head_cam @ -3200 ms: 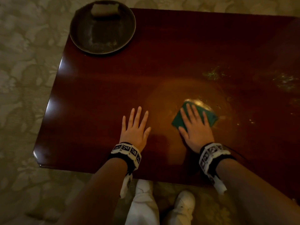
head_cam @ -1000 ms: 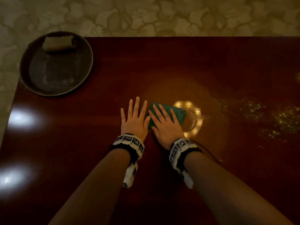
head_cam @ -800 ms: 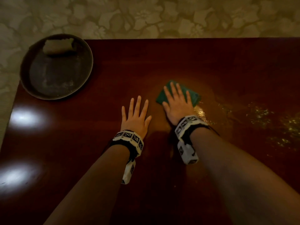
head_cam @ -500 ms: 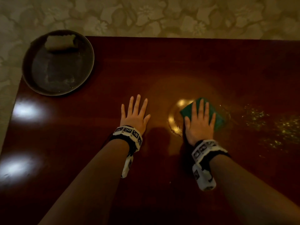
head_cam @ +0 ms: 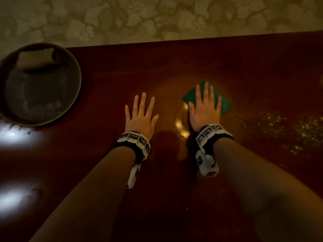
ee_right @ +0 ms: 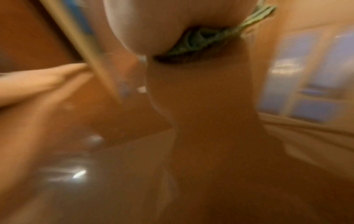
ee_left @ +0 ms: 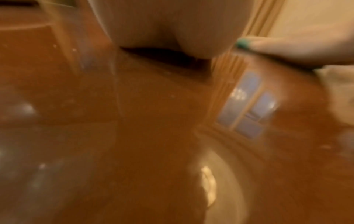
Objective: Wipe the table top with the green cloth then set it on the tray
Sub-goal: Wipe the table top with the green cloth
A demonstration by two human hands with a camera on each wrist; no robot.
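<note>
On the far left of the bench (head_cam: 174,58) we see the round dark tray (head_cam: 71,95) with a pale folded cloth (head_cam: 35,60) on it. Right of it, our left hand (head_cam: 140,117) lies flat, fingers straight and spread, holding nothing. Further right, our right hand (head_cam: 204,110) presses the green cloth (head_cam: 225,105) flat on the bench with straight fingers, well apart from the tray
</note>
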